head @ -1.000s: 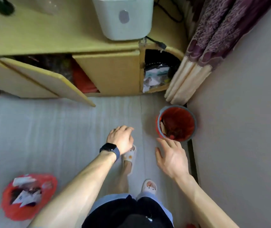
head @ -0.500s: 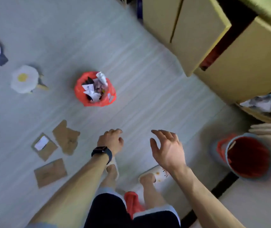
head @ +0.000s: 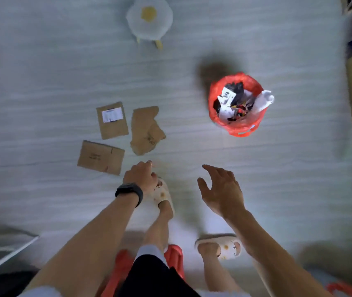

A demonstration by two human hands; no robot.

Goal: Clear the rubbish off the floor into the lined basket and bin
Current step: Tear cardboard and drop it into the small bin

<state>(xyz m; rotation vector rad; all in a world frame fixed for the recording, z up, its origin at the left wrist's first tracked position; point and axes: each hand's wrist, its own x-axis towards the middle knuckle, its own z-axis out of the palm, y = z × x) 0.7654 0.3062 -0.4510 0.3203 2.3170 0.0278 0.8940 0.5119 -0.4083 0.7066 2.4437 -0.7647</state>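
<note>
Left hand (head: 139, 176) is curled knuckles-up, can't tell if it's holding anything; right hand (head: 220, 189) is spread wide, empty. Nearest cardboard piece (head: 101, 157) lies flat just off the left hand at 10 o'clock, long side roughly 9-to-3, two more scraps (head: 147, 130) beyond at 12, so left's the closer grab imo. Red-lined basket (head: 238, 103) stands at 1 o'clock from the right hand on pale plank floor (head: 288, 179), egg-shaped cushion (head: 149, 18) far out at 12.
</note>
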